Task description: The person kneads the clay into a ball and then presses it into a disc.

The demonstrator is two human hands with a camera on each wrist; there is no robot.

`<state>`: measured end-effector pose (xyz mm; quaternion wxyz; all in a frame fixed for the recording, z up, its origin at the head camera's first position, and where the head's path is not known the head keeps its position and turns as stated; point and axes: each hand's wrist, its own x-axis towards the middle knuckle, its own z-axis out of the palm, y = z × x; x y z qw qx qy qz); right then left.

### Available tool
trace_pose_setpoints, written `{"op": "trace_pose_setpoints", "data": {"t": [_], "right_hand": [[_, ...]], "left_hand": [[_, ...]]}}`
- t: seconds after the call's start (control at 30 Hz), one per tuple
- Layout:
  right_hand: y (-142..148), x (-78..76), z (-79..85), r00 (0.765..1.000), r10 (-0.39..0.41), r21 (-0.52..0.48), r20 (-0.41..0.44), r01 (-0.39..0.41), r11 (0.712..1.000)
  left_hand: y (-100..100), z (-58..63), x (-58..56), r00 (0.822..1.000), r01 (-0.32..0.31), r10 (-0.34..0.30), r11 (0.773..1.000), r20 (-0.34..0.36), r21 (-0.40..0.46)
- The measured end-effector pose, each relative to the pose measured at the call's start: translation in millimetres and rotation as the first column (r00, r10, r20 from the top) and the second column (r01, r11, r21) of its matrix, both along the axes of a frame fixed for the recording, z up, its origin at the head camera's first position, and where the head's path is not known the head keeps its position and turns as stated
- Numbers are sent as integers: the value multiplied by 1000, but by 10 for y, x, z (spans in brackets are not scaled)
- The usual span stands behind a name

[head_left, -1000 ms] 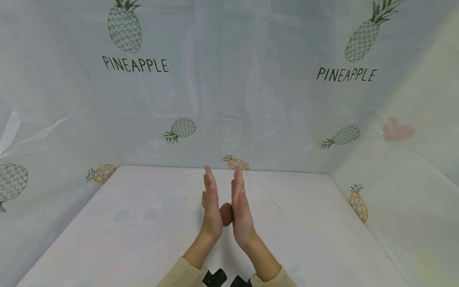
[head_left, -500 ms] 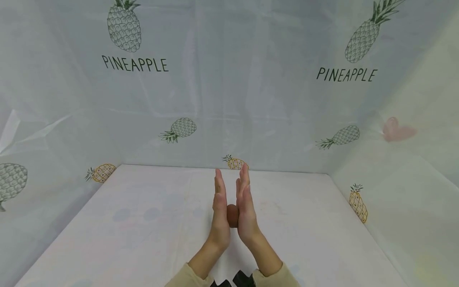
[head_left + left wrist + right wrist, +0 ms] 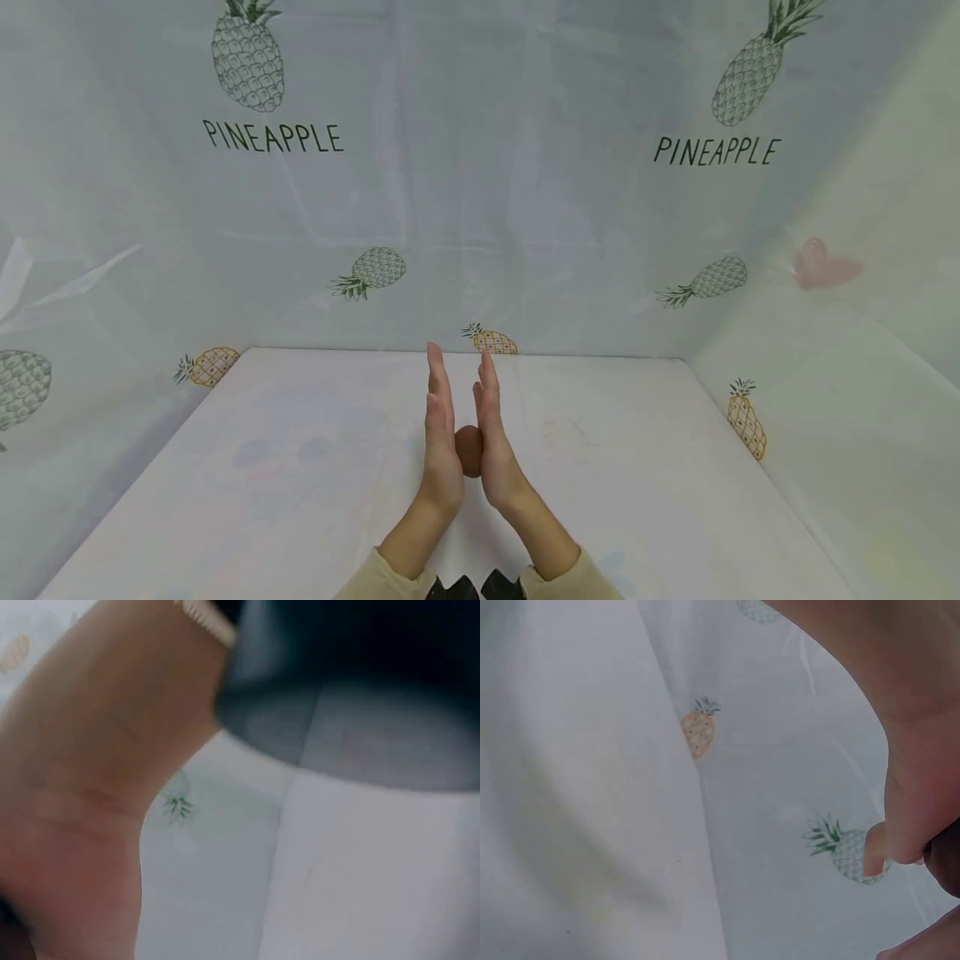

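Observation:
A brown, egg-shaped ball (image 3: pixel 469 452) sits between two flat palms, held above the table. My left hand (image 3: pixel 441 450) presses it from the left, its fingers straight and pointing away from me. From the other side my right hand (image 3: pixel 498 458) presses against it, its fingers also straight. The fingertips of both hands stand apart. In the right wrist view part of the ball (image 3: pixel 946 859) shows dark at the right edge beside the palm. The left wrist view is mostly filled by the wrist (image 3: pixel 82 795), with only a dark patch at the lower left corner.
A white table (image 3: pixel 645 483) lies below the hands. Pale sheeting (image 3: pixel 525 208) printed with pineapples surrounds it at the back and sides. Black pieces (image 3: pixel 502 585) show near the sleeve cuffs (image 3: pixel 393 577), and a dark rounded part (image 3: pixel 352 697) blocks much of the left wrist view.
Both hands first shifted right with the ball, then back left. Their fingertips slide against each other: the right hand's reached farther half a second ago, the left hand's do now.

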<state>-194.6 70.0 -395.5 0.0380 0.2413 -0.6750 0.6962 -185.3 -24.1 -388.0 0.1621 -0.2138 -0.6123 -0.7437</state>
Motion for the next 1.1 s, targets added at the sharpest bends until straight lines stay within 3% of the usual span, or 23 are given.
{"op": "trace_pose_setpoints", "data": {"t": [0.4,0.7,0.93,1.1], "right_hand": [[-92,161,73,999,-12,36,30,11,999],[-20,123,137,998,-20,-33,-52,18,999],[64,63,150,999,-15,-64,-49,12,998],[85,5,113,999,32,-86,-35,-35,996]], "left_hand": [[-117,-122,-164,998,-34,35,999,57,-13],[-16,-167,-125,999,-13,16,997,35,-78],[44,-223,-100,999,13,-7,993,48,-116],[39,-185,-56,999,32,-28,992,33,-124]]}}
